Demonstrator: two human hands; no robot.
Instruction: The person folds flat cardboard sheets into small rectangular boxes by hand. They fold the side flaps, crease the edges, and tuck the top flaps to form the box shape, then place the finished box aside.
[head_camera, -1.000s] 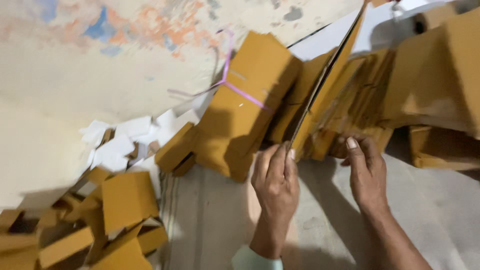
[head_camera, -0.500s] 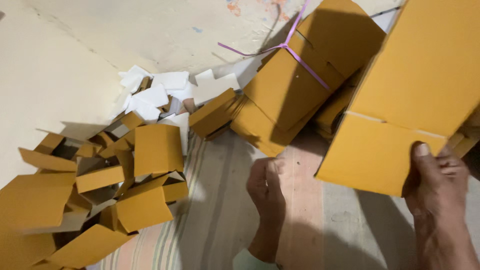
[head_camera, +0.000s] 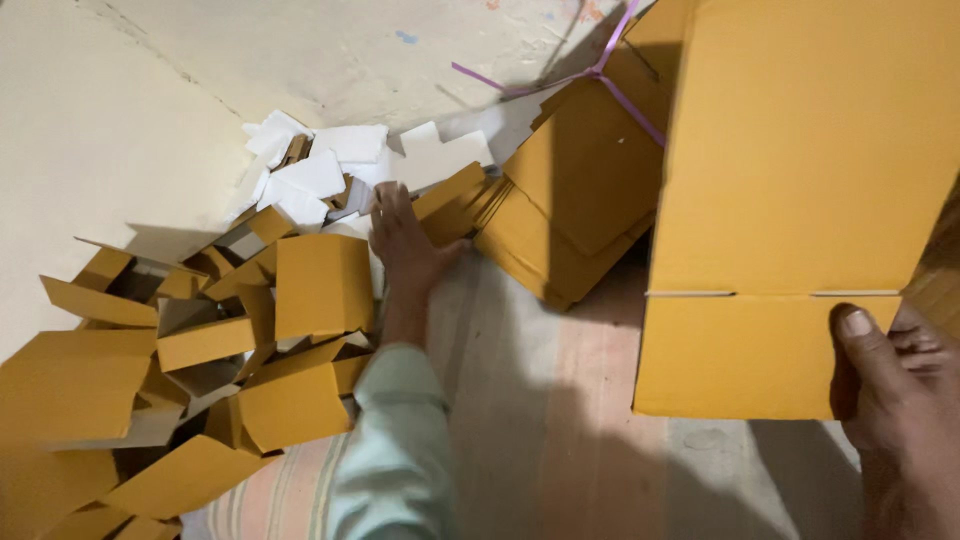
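My right hand (head_camera: 890, 395) grips the lower right corner of a large flat yellow cardboard box blank (head_camera: 790, 200), thumb on its front flap. My left hand (head_camera: 405, 245), in a pale green sleeve, stretches forward with fingers spread and rests on small flat cardboard pieces (head_camera: 450, 205) next to the white card pieces (head_camera: 330, 165). Right of that hand a bundle of flat yellow blanks (head_camera: 580, 200) tied with purple string leans against the wall.
A heap of folded small yellow boxes (head_camera: 200, 350) covers the floor at the left. A pale wall (head_camera: 100, 130) runs behind. A striped mat (head_camera: 290, 490) lies under the heap, and a pinkish floor strip (head_camera: 560, 420) lies between my arms.
My left hand has reached forward and left to the small pieces by the white cards. The large blank in my right hand has come closer and now fills the upper right.
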